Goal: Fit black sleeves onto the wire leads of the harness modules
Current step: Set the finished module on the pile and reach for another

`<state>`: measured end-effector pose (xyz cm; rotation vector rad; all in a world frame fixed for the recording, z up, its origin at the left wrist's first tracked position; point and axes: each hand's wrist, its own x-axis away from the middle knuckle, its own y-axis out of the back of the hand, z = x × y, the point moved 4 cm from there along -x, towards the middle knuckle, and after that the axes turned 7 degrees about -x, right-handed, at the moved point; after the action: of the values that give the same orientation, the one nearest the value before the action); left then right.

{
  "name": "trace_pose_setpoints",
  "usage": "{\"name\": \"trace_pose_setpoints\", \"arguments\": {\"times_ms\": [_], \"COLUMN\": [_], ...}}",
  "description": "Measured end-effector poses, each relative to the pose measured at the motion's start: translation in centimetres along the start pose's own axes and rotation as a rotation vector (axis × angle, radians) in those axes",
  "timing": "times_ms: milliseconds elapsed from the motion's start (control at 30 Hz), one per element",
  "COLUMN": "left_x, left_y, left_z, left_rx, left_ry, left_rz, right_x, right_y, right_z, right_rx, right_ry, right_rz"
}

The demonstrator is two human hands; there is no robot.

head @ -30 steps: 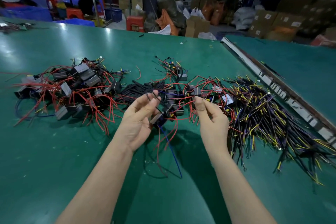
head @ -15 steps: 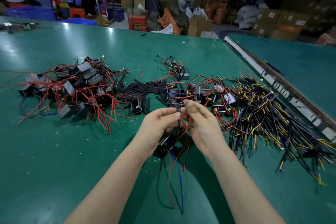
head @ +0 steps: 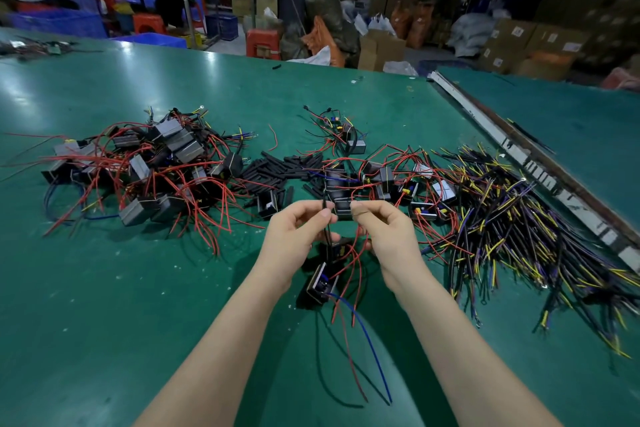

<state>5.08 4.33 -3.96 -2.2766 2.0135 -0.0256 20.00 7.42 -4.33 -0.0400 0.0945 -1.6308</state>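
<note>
My left hand (head: 294, 236) pinches a thin black lead (head: 325, 218) between thumb and forefinger, held upright above the green table (head: 104, 305). Close beside it, my right hand (head: 384, 232) has its fingers curled, pinching something small that its fingertips hide. A black harness module (head: 320, 282) hangs under both hands, trailing red wires and a blue wire (head: 370, 350) toward me. Loose black sleeves (head: 277, 172) lie in a heap just beyond my hands.
A pile of modules with red wires (head: 145, 170) lies at the left, more modules (head: 398, 184) at the centre right. A big bundle of black and yellow wires (head: 519, 218) spreads right. A metal rail (head: 540, 163) divides two tables. Boxes and people stand at the back.
My hands came together from apart, lifting one module off the pile and drawing it toward me. They now hold its lead upright with the module hanging lower.
</note>
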Motion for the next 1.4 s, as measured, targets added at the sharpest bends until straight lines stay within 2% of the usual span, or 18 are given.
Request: {"name": "trace_pose_setpoints", "arguments": {"times_ms": [167,267,367,467,533,633,667,800,933,1100,1233,1400], "left_x": [-0.3,-0.3,-0.3,-0.5,-0.8,-1.0,-1.1,-1.1,-1.0,-0.8,-0.7,-0.8], "left_y": [0.2,0.1,0.4,0.8,0.9,1.0,1.1,1.6,1.6,1.5,1.5,1.0], "left_z": [0.5,0.8,1.0,1.5,1.9,2.4,2.5,2.2,1.6,1.4,1.5,1.3], "left_rx": [-0.037,-0.066,-0.077,-0.132,-0.159,-0.197,-0.236,-0.37,-0.409,-0.428,-0.357,-0.253], "left_ry": [0.002,0.01,0.03,0.073,0.085,0.092,0.086,0.038,0.002,-0.026,-0.004,-0.051], "left_rz": [0.025,0.02,-0.039,-0.131,-0.187,-0.249,-0.268,-0.396,-0.398,-0.39,-0.358,-0.293], "right_x": [-0.3,-0.3,-1.0,-2.6,-3.6,-4.6,-4.8,-6.2,-7.2,-7.6,-7.3,-5.7], "right_y": [-0.2,-0.3,-0.9,-2.6,-4.3,-7.9,-8.9,-10.5,-11.5,-12.0,-11.6,-8.8], "right_z": [-0.4,-0.1,1.1,2.7,3.6,3.7,3.3,1.7,1.4,1.6,2.1,4.4], "right_rx": [-0.167,-0.083,0.184,0.779,1.074,1.318,1.348,1.231,1.221,1.339,1.372,0.935], "right_ry": [-0.14,-0.133,-0.055,-0.007,0.064,0.254,0.258,0.044,-0.05,-0.057,-0.026,0.099], "right_rz": [0.008,0.037,0.102,0.221,0.211,0.204,0.227,0.246,0.322,0.407,0.467,0.477]}}
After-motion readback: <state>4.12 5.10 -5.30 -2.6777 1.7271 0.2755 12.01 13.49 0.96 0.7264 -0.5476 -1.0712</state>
